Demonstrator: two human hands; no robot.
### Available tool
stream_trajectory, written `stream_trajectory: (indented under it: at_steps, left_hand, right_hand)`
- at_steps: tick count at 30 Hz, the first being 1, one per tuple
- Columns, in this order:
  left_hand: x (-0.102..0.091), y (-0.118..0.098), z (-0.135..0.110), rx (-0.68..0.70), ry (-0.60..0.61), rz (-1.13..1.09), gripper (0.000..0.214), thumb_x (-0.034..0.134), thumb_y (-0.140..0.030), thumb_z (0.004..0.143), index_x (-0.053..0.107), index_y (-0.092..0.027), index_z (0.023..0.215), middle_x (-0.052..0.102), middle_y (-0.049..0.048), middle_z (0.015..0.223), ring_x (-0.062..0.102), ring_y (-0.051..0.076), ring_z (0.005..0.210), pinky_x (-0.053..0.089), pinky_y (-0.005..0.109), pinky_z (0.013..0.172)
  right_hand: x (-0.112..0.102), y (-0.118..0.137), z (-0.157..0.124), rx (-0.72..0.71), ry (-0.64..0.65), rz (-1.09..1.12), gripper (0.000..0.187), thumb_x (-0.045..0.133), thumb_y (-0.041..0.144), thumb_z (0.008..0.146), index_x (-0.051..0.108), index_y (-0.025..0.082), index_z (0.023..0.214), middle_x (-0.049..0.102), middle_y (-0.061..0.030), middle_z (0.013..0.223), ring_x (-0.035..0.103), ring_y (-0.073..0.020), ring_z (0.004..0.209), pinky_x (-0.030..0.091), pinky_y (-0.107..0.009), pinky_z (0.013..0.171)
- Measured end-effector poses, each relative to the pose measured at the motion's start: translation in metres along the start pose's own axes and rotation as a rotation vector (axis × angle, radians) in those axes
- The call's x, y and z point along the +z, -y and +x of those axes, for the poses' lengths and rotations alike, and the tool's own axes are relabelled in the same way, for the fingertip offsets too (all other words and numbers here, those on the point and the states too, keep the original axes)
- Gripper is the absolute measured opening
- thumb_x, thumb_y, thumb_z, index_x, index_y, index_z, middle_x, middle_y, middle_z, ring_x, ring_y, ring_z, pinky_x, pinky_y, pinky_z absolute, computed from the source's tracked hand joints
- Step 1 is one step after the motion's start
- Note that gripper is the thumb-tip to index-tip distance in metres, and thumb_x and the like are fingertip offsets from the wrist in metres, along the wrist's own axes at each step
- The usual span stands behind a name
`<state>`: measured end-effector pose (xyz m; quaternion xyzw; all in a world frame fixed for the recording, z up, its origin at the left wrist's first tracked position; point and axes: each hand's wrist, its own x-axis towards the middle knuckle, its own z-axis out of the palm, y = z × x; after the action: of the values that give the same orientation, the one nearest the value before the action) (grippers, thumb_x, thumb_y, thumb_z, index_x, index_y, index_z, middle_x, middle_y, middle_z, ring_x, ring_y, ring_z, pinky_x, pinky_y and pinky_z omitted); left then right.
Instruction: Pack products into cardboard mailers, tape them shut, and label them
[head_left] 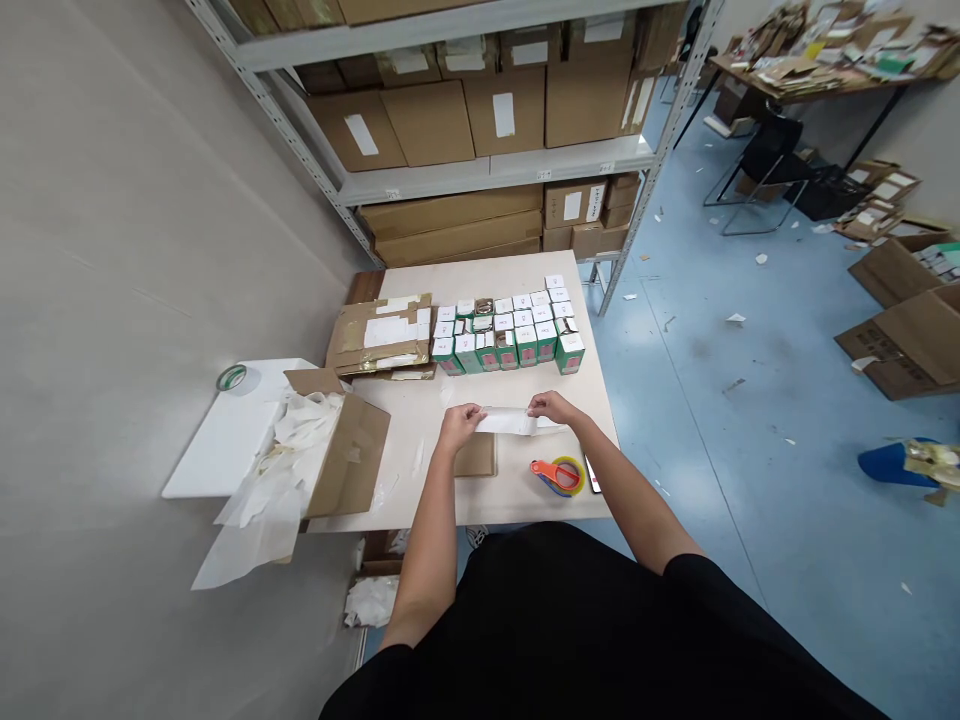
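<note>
My left hand [459, 424] and my right hand [551, 407] each grip one end of a white sheet of thin paper or plastic [508, 421], held stretched just above the pale table [480, 400]. Both hands have their fingers closed on it. A small brown cardboard piece [477, 456] lies on the table under my left hand. A tape dispenser with an orange handle and a yellow roll [559, 474] rests near my right forearm. Several green-and-white small boxes [507, 325] stand in rows at the far side of the table.
An open cardboard box full of white sheets [330, 450] hangs over the table's left edge, beside a white board [232, 430] with a green tape roll [232, 377]. A flattened taped carton [382, 335] lies at the back left. Metal shelving with cartons [480, 120] stands behind; more cartons [904, 320] litter the blue floor.
</note>
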<state>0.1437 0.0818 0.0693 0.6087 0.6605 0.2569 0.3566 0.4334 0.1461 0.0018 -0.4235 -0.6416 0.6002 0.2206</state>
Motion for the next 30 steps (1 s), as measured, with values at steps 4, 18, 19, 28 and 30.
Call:
stream_trajectory:
  at_steps: [4, 18, 19, 28, 30]
  left_hand:
    - [-0.014, 0.006, -0.004, -0.020, -0.140, -0.158, 0.027, 0.074, -0.045, 0.074, 0.070, -0.018, 0.071, 0.060, -0.0019, 0.063, 0.054, 0.015, 0.064, 0.044, 0.026, 0.065]
    - [0.013, -0.004, -0.025, -0.231, -0.372, -0.846, 0.053, 0.086, -0.054, 0.064, 0.076, -0.012, 0.095, 0.075, 0.0062, 0.084, 0.067, 0.018, 0.077, 0.052, 0.028, 0.071]
    - [0.023, -0.004, -0.030, -0.250, -0.379, -0.880, 0.055, 0.086, -0.055, 0.064, 0.076, -0.012, 0.096, 0.075, 0.0073, 0.085, 0.067, 0.018, 0.077, 0.051, 0.028, 0.070]
    - [0.030, 0.014, -0.074, -0.336, -0.117, -0.807, 0.049, 0.096, -0.038, 0.052, 0.080, -0.014, 0.092, 0.080, 0.0112, 0.091, 0.073, 0.024, 0.084, 0.056, 0.035, 0.079]
    - [0.018, 0.019, -0.081, -0.310, -0.097, -0.830, 0.053, 0.096, -0.038, 0.056, 0.080, -0.015, 0.101, 0.080, 0.0129, 0.101, 0.074, 0.027, 0.093, 0.057, 0.039, 0.087]
  right_hand:
    - [-0.012, -0.008, -0.012, -0.026, -0.065, 0.025, 0.022, 0.076, 0.042, 0.072, 0.074, 0.020, 0.075, 0.074, -0.0038, 0.076, 0.066, -0.0200, 0.074, 0.052, -0.031, 0.072]
    - [0.048, 0.015, -0.024, -0.008, -0.351, 0.071, 0.044, 0.074, 0.044, 0.082, 0.073, 0.024, 0.121, 0.074, -0.0102, 0.122, 0.068, -0.0219, 0.091, 0.053, -0.039, 0.089]
    - [0.064, 0.020, -0.023, -0.033, -0.308, 0.142, 0.041, 0.073, 0.046, 0.082, 0.074, 0.023, 0.116, 0.075, -0.0093, 0.116, 0.068, -0.0216, 0.092, 0.053, -0.037, 0.088]
    - [0.138, 0.053, -0.011, -0.026, -0.439, 0.409, 0.031, 0.072, 0.052, 0.074, 0.063, 0.023, 0.081, 0.065, 0.0014, 0.072, 0.059, -0.0163, 0.070, 0.047, -0.028, 0.067]
    - [0.146, 0.062, -0.009, -0.033, -0.396, 0.387, 0.031, 0.073, 0.051, 0.073, 0.063, 0.022, 0.080, 0.065, 0.0010, 0.072, 0.059, -0.0166, 0.069, 0.047, -0.029, 0.066]
